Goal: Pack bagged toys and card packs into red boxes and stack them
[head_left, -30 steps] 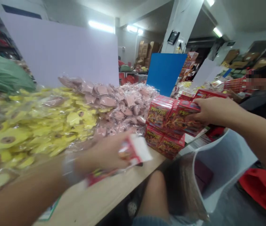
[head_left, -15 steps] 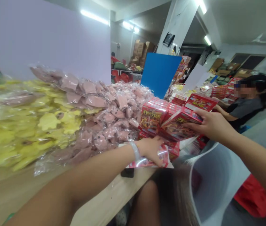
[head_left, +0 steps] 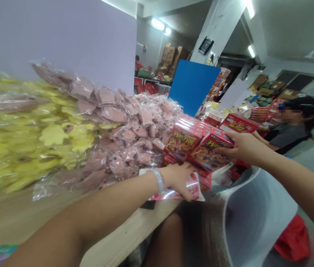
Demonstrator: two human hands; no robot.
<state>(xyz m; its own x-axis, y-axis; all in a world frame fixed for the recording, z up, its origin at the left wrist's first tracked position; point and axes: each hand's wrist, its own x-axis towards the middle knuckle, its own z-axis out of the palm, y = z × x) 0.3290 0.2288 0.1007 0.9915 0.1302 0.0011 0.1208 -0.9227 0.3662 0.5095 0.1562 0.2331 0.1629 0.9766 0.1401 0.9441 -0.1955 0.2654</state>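
In the head view, the left hand [head_left: 177,180], at 5 o'clock, is clasping the flat red-and-white packet [head_left: 170,194], its grip clamping thumb and fingers across opposite edges, just in front of the stacked red boxes [head_left: 184,142]. The right hand [head_left: 240,144], at 3 o'clock, is clamping its grip on the stack's right end. Wrapped pink pieces [head_left: 129,135] and yellow pieces [head_left: 53,135] are lying toward 9 o'clock on the desk [head_left: 126,233].

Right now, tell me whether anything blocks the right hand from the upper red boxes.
Nothing visible does: the right hand touches the upper red boxes at their right end. The left hand is lower, on a glossy packet.
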